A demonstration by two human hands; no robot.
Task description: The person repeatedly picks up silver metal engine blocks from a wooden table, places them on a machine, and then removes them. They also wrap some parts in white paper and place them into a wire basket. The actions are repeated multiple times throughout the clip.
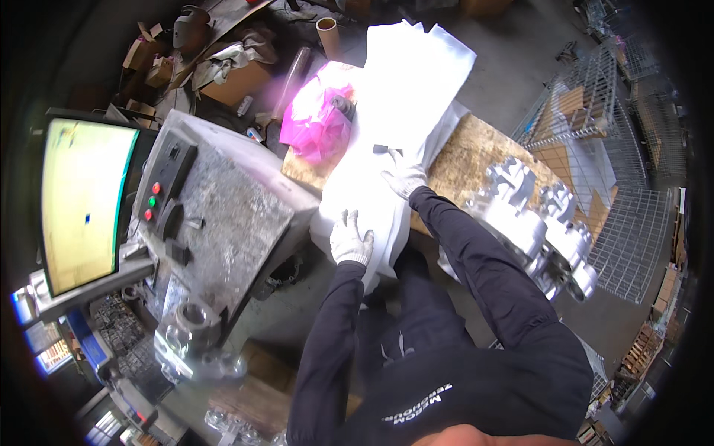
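Observation:
A long stack of white sheet material, foam or plastic (405, 82), lies lengthwise over the wooden tabletop (472, 149) and hangs over its near edge toward my legs. My left hand (349, 239), in a white glove, rests on the near left part of the sheets with its fingers spread. Farther up, my right hand (405, 177), also gloved, is over the middle of the sheets. At its fingertips is a small dark flat piece (385, 149), which looks pinched there; its kind is not clear.
A pink plastic bag (320, 115) sits left of the sheets. Shiny metal castings (532, 223) crowd the table's right end. At left stand a grey machine (216, 215) with coloured buttons and a lit screen (89, 201). Wire mesh cages (632, 238) stand at right; a cardboard tube (327, 37) stands behind.

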